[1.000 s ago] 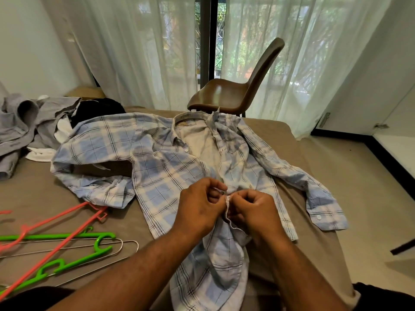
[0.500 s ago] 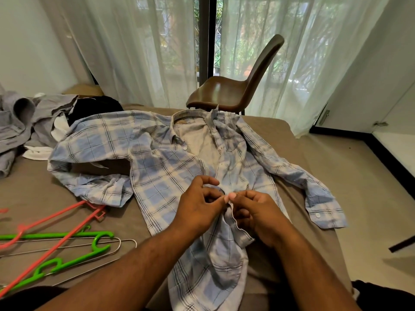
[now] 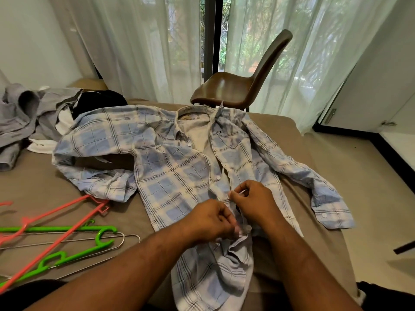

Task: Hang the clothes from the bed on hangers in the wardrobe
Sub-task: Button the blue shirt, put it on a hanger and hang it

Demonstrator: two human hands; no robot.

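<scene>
- Two hands work the front of the blue-and-white plaid cotton shirt point(image 3: 170, 176), which lies spread on the brown bed point(image 3: 45, 187). My left hand point(image 3: 211, 221) pinches the placket by a white button point(image 3: 248, 228), and my right hand point(image 3: 253, 200) pinches the edge just above.
- Nothing looks hung yet. The upper buttons stand undone, and I cannot tell whether this one is through its hole.
- Crumpled grey clothes point(image 3: 20, 113) wait far left.
- Pink plastic hanger point(image 3: 56, 208), green plastic hangers point(image 3: 67, 228) and thin wire hanger point(image 3: 137, 237) lie beside the shirt, untouched.

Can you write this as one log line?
plaid shirt: on bed | left hand: pinches its front | right hand: pinches its front | hangers: untouched
</scene>
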